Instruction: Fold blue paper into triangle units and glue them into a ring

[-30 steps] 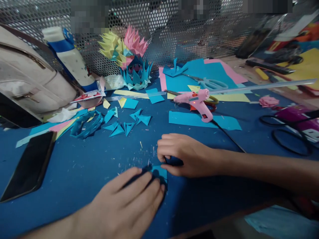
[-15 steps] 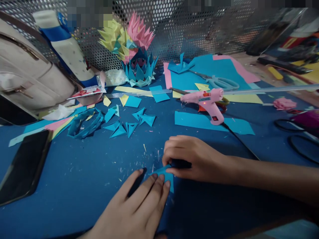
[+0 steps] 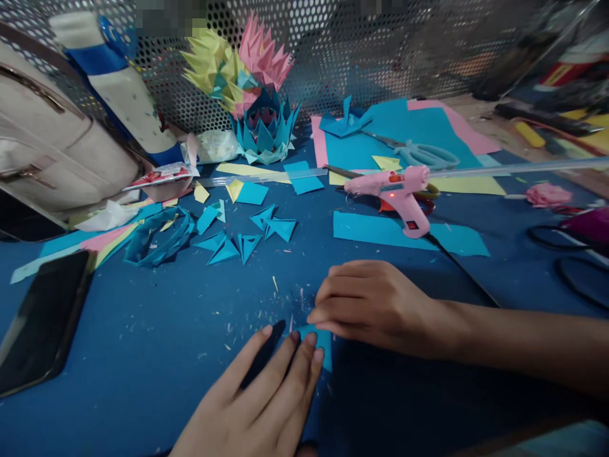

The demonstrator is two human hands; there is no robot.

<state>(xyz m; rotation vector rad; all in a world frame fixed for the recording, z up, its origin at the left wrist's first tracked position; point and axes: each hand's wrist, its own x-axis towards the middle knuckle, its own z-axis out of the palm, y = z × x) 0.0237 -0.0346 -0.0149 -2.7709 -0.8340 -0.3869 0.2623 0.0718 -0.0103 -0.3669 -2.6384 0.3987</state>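
A small piece of blue paper lies on the blue tabletop, partly covered by my fingers. My left hand rests flat on it with the fingers stretched out, the fingertips pressing its left part. At the paper's upper edge, my right hand is closed, thumb and curled fingers together at the fold. Just beyond the hands are several folded blue paper triangles. Behind my right hand a blue paper strip lies under a pink glue gun with a small orange light showing.
Paper flowers in pink, yellow and blue stand at the back by a perforated metal panel. Scissors lie on coloured sheets. A dark phone, a blue paper ring, a bottle and a pale bag are on the left.
My right hand's fingers have closed more tightly together over the paper's upper edge, hiding the gap by the thumb. My left hand stays pressed on the paper, nearly unmoved.
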